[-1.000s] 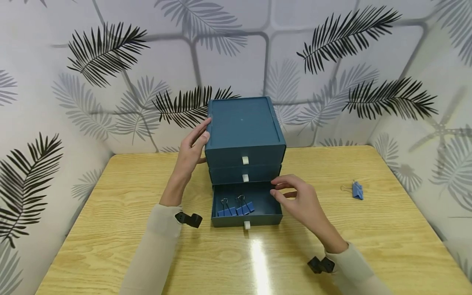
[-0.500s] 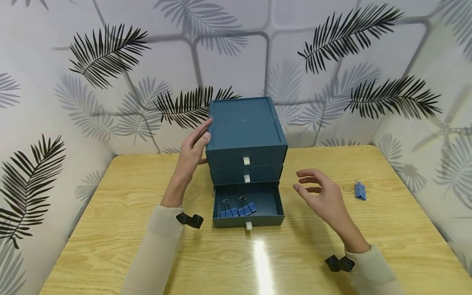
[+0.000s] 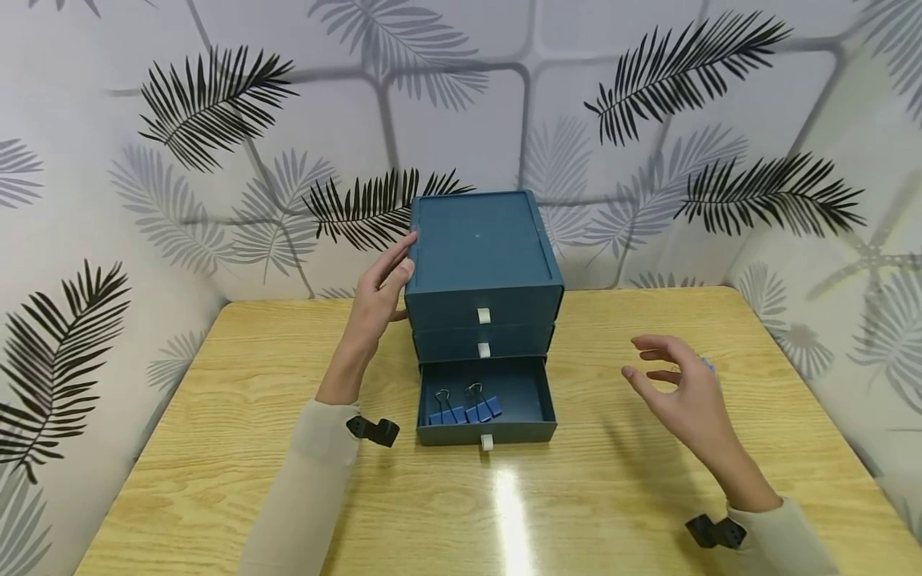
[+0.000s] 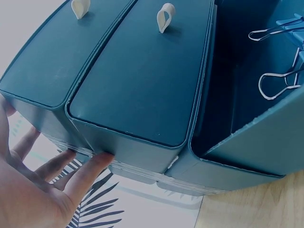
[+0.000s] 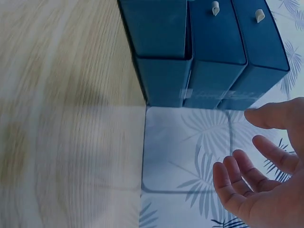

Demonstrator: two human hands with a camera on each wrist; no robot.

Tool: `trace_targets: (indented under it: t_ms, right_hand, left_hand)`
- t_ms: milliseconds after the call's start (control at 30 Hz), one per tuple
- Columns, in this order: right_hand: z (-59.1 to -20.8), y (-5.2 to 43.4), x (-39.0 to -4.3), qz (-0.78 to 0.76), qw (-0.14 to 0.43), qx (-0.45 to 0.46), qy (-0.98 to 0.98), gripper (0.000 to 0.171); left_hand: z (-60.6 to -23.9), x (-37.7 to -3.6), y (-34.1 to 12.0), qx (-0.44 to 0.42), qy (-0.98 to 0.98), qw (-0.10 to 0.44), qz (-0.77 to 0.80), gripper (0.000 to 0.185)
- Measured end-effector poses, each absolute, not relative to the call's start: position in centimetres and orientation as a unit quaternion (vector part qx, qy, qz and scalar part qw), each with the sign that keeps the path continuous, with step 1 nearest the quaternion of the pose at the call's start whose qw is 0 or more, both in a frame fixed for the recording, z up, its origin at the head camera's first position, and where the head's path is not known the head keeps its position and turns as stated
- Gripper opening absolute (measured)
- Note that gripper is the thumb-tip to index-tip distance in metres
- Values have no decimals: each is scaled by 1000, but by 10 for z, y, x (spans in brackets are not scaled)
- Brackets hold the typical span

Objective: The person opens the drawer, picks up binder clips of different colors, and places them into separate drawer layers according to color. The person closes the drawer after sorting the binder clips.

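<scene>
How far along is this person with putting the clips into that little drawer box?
Two blue binder clips already lie in the open bottom drawer. In hand: the left hand steadies the blue drawer unit while the empty right hand reaches over a third clip on the table, mostly hidden behind it. Left: that clip is not in the drawer, and the drawer stands open.

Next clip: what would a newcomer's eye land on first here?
A dark teal three-drawer box at the back middle of the wooden table, its bottom drawer pulled out with two blue binder clips inside. The left hand rests against the box's left side, while the right hand hovers open to the right, holding nothing.
</scene>
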State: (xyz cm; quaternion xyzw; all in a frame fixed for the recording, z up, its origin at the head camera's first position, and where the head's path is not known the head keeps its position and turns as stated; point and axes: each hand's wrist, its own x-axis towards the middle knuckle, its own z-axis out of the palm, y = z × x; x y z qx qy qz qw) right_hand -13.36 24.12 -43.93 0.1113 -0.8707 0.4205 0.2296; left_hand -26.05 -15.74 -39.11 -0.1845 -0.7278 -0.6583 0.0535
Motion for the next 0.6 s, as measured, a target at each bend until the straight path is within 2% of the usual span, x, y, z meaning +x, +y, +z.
trace_targets:
  t_ms: [600]
  right_hand:
    - [-448,295,-129,423,280,64,-859,41]
  left_hand:
    - [-392,-261,-156,-182,-728,55,-659,48]
